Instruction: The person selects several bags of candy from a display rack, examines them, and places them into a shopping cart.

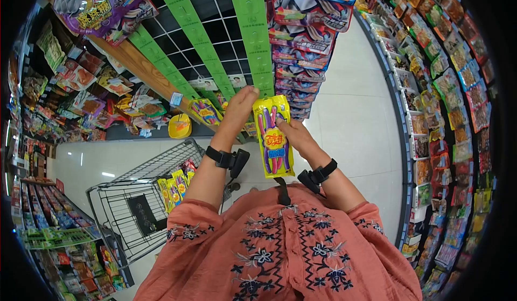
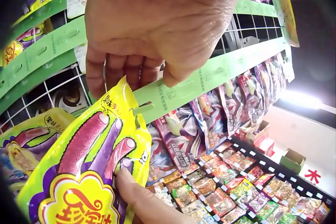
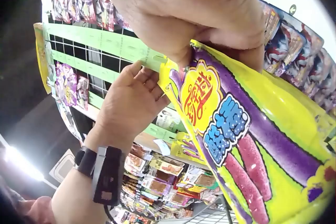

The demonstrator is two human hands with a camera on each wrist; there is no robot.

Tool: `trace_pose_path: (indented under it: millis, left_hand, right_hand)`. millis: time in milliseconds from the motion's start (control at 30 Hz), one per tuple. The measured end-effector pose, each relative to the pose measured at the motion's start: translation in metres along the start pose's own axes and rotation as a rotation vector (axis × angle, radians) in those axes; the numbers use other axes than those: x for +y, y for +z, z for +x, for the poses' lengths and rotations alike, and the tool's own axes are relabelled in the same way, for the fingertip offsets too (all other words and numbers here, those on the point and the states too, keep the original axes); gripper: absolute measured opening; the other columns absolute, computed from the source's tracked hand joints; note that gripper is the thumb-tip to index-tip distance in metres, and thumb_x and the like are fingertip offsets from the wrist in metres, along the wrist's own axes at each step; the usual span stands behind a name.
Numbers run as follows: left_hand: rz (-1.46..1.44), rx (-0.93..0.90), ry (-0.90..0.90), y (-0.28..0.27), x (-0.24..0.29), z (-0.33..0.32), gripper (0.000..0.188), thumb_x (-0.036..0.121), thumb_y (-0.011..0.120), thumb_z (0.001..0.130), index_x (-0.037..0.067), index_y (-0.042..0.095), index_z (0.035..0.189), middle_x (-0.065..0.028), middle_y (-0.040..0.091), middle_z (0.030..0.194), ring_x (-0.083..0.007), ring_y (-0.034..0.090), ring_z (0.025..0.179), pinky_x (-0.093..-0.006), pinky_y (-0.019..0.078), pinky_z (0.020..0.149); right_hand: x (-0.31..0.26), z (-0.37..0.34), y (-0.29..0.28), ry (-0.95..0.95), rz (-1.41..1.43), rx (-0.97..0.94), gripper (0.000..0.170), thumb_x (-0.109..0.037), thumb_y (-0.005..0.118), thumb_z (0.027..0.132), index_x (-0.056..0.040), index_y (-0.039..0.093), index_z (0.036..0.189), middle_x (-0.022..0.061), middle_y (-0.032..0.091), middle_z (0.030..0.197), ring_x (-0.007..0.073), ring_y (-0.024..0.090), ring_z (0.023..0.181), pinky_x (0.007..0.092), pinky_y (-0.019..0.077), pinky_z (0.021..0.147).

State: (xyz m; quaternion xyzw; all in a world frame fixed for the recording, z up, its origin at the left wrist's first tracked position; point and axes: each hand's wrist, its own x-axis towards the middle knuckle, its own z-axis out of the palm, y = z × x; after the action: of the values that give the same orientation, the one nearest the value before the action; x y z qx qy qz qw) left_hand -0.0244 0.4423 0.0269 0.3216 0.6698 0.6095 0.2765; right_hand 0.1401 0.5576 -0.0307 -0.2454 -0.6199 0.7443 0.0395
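Observation:
My left hand (image 1: 239, 109) pinches the lower end of a green hanging strip (image 2: 215, 74), thumb in front and fingers curled behind. Directly below it, my right hand (image 1: 297, 136) grips a yellow candy bag (image 1: 273, 158) by its side edge, thumb on the front. The bag, printed with purple and pink candy sticks, hangs upright in front of my body. In the left wrist view its notched top edge overlaps the strip's end. My right fingers behind the bag are mostly hidden in the head view.
More green strips (image 1: 183, 21) hang on a wire grid, some bearing yellow bags (image 1: 204, 111) low down. Red-blue snack bags (image 1: 301, 31) hang to the right. A wire cart (image 1: 102, 193) with several yellow bags stands at left. Stocked shelves (image 1: 431, 112) line the right side beyond the tiled aisle.

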Motion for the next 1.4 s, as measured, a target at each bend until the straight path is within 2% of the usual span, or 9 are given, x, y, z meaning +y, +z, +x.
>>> trace_pose_path:
  millis: [333, 567, 733, 767, 933, 1033, 1167, 1267, 1400]
  left_hand:
    - [0.048, 0.019, -0.039, 0.001, -0.002, 0.001, 0.041, 0.038, 0.052, 0.099, 0.0, 0.061, 0.109, -0.0018, 0.06, 0.096, -0.0101, 0.052, 0.091, -0.025, 0.0423, 0.083]
    - [0.078, 0.113, 0.036, 0.002, -0.027, 0.004, 0.026, 0.025, 0.058, 0.098, 0.001, 0.061, 0.107, 0.0015, 0.059, 0.09, -0.0076, 0.053, 0.082, -0.0244, 0.0453, 0.074]
    - [0.222, 0.191, 0.082, -0.003, -0.038, 0.007, 0.017, 0.017, 0.057, 0.098, 0.001, 0.059, 0.101, 0.0002, 0.06, 0.085, -0.0075, 0.052, 0.076, -0.0255, 0.046, 0.071]
    - [0.259, 0.215, 0.097, -0.002, -0.037, 0.008, 0.016, 0.017, 0.057, 0.097, 0.001, 0.059, 0.101, -0.0038, 0.062, 0.085, -0.0119, 0.056, 0.076, -0.028, 0.0469, 0.071]
    - [0.401, 0.295, 0.201, 0.002, -0.031, 0.011, 0.014, 0.015, 0.056, 0.096, 0.002, 0.057, 0.101, -0.0165, 0.066, 0.086, -0.0309, 0.064, 0.078, -0.0362, 0.049, 0.071]
    - [0.469, 0.294, 0.217, -0.001, -0.03, 0.015, 0.014, 0.014, 0.054, 0.097, 0.001, 0.056, 0.101, -0.0123, 0.062, 0.083, -0.0224, 0.06, 0.075, -0.0327, 0.0479, 0.072]
    - [0.463, 0.293, 0.207, -0.006, -0.031, 0.02, 0.013, 0.014, 0.054, 0.097, 0.001, 0.056, 0.101, -0.0139, 0.064, 0.085, -0.026, 0.061, 0.077, -0.0335, 0.048, 0.073]
    - [0.478, 0.299, 0.207, -0.008, -0.036, 0.023, 0.015, 0.014, 0.055, 0.097, 0.001, 0.056, 0.103, -0.0145, 0.065, 0.088, -0.0256, 0.062, 0.079, -0.033, 0.0483, 0.074]
    - [0.465, 0.334, 0.195, -0.008, -0.04, 0.016, 0.019, 0.017, 0.057, 0.097, 0.0, 0.056, 0.105, -0.0147, 0.066, 0.092, -0.0246, 0.063, 0.082, -0.032, 0.0488, 0.077]
  right_hand:
    - [0.004, 0.028, -0.01, -0.105, -0.31, 0.038, 0.048, -0.042, 0.047, 0.102, 0.0009, 0.061, 0.117, 0.0116, 0.068, 0.103, 0.0185, 0.063, 0.096, 0.0332, 0.0479, 0.086]
    - [0.017, 0.053, -0.016, -0.23, -0.557, 0.083, 0.045, -0.039, 0.043, 0.103, 0.0008, 0.058, 0.118, 0.0188, 0.067, 0.104, 0.0283, 0.064, 0.097, 0.0364, 0.0475, 0.087]
    - [0.021, 0.062, -0.018, -0.295, -0.548, 0.066, 0.041, -0.034, 0.043, 0.103, -0.0005, 0.056, 0.121, 0.0201, 0.067, 0.105, 0.031, 0.064, 0.097, 0.0376, 0.0476, 0.087]
    - [0.022, 0.062, -0.018, -0.307, -0.544, 0.075, 0.04, -0.033, 0.044, 0.103, -0.0005, 0.056, 0.122, 0.0204, 0.066, 0.105, 0.0314, 0.064, 0.097, 0.0379, 0.0477, 0.086]
    - [0.027, 0.064, -0.019, -0.317, -0.585, 0.105, 0.035, -0.029, 0.046, 0.1, 0.0007, 0.056, 0.118, 0.0205, 0.066, 0.102, 0.0319, 0.065, 0.095, 0.0386, 0.0482, 0.084]
    - [0.032, 0.058, -0.024, -0.276, -0.62, 0.095, 0.034, -0.028, 0.048, 0.099, 0.0013, 0.057, 0.113, 0.0204, 0.066, 0.099, 0.0315, 0.065, 0.093, 0.0377, 0.0485, 0.082]
    - [0.024, 0.036, -0.026, -0.211, -0.583, 0.084, 0.035, -0.03, 0.05, 0.097, 0.0022, 0.059, 0.107, 0.0188, 0.067, 0.096, 0.0291, 0.065, 0.09, 0.0362, 0.0488, 0.079]
    - [0.04, 0.034, -0.033, -0.257, -0.547, 0.074, 0.034, -0.028, 0.051, 0.095, 0.0043, 0.059, 0.101, 0.0219, 0.066, 0.087, 0.0337, 0.065, 0.081, 0.04, 0.0487, 0.074]
    - [0.041, 0.017, -0.04, -0.05, -0.419, -0.009, 0.031, -0.027, 0.05, 0.096, 0.0027, 0.06, 0.1, 0.0155, 0.068, 0.087, 0.0233, 0.066, 0.076, 0.0345, 0.0511, 0.069]
